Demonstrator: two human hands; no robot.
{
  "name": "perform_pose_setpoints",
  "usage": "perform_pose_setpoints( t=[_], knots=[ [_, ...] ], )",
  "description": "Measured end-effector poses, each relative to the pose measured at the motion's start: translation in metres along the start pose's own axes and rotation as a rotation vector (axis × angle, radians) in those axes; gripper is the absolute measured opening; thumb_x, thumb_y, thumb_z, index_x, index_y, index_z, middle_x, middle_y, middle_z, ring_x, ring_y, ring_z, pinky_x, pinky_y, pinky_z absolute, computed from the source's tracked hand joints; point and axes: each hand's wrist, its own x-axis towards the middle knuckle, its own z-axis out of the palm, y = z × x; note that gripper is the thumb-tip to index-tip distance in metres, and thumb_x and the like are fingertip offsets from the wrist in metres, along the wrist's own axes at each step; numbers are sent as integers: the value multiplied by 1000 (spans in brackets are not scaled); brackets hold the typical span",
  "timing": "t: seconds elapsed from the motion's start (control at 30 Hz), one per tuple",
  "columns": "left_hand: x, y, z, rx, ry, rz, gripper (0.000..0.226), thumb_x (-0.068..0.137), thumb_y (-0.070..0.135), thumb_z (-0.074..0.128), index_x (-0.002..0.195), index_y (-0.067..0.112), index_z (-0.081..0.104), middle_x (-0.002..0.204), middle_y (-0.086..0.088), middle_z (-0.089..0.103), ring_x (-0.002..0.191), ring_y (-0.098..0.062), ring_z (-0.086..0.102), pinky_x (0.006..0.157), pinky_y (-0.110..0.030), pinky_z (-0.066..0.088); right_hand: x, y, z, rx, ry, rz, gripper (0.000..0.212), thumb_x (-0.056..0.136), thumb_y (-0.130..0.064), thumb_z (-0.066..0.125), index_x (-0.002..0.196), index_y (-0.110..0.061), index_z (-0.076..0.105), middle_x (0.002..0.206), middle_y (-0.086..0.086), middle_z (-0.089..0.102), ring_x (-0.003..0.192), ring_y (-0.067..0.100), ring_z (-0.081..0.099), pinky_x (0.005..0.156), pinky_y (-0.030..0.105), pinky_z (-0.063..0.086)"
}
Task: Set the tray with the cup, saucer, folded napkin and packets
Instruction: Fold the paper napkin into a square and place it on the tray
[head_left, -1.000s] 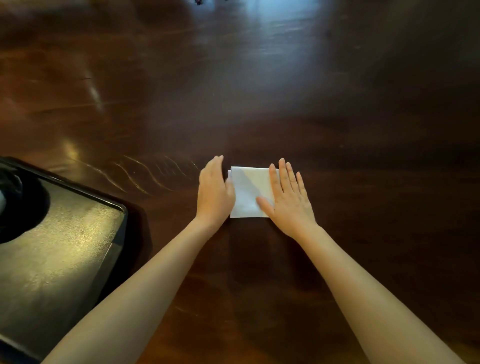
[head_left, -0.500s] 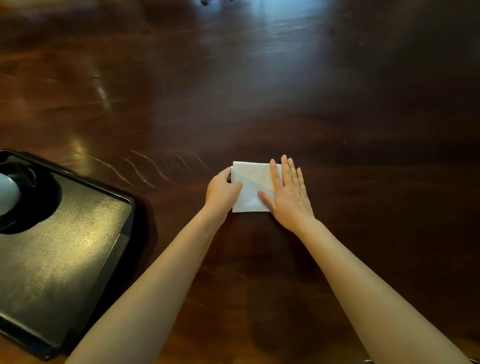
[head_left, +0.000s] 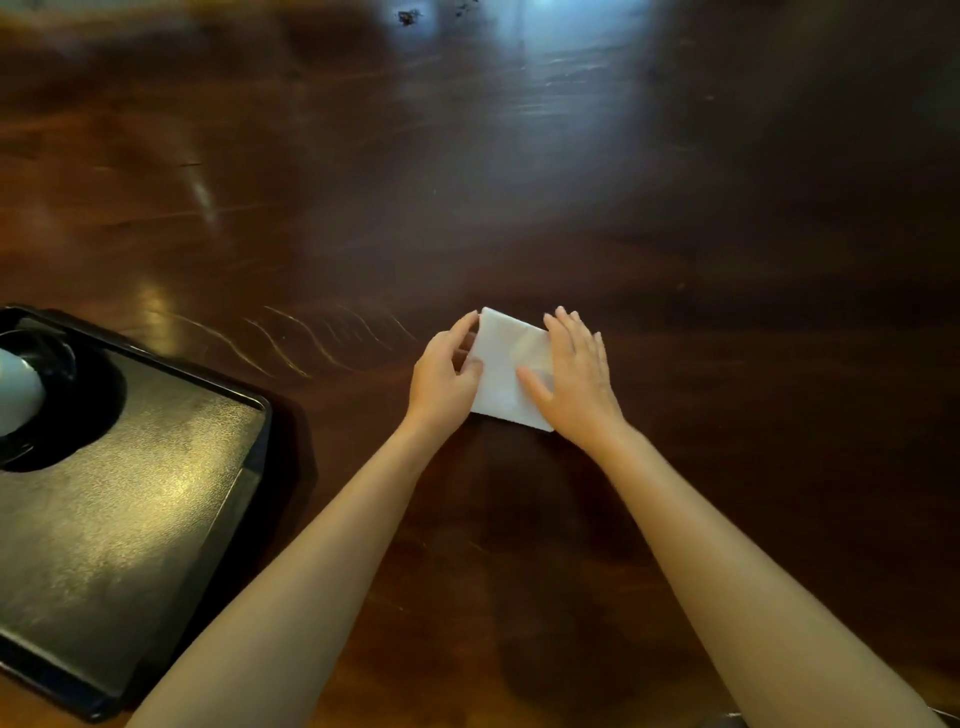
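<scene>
1. My left hand (head_left: 441, 382) had gone from lying flat beside the napkin (head_left: 506, 371) to curling at its left edge, forefinger on the far corner and thumb on the near side, pinching that edge and starting to lift it.
2. My right hand (head_left: 576, 382) kept its place on the right half, fingers straight and close together, palm pressing the paper down as it had a moment before.
3. The napkin itself had turned a little and no longer sat square to me; its far corner now pointed away, and the left part looked slightly raised off the table (head_left: 675, 234).
4. I took this as the next fold beginning, or the pick-up; which one I could not tell.
5. The tray (head_left: 156, 493) lay well apart to my left, with the cup (head_left: 15, 389) on its saucer (head_left: 88, 410) at the far corner and the rest of it bare.
6. The napkin was still to go there; I saw no packets anywhere.
</scene>
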Motion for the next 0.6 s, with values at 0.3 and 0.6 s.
perform_pose_setpoints(
  t=[0.3, 0.6],
  knots=[
    [-19, 24, -44, -80, -61, 322, 81, 79, 17, 73, 143, 31, 26, 127, 8, 54, 117, -1, 52, 96, -6, 40, -8, -12, -39, 788, -140, -39, 22, 91, -13, 56, 111, -19, 61, 106, -8, 66, 101, 1, 62, 85, 14, 50],
    [-30, -11, -25, -187, -149, 232, 52, 82, 7, 69, 127, 26, 50, 118, 13, 59, 112, -3, 56, 95, -21, 49, -23, -6, -20, 827, -96, -17, 41, 88, -6, 59, 125, -23, 51, 125, -8, 57, 116, 1, 54, 94, 14, 46]
  ],
)
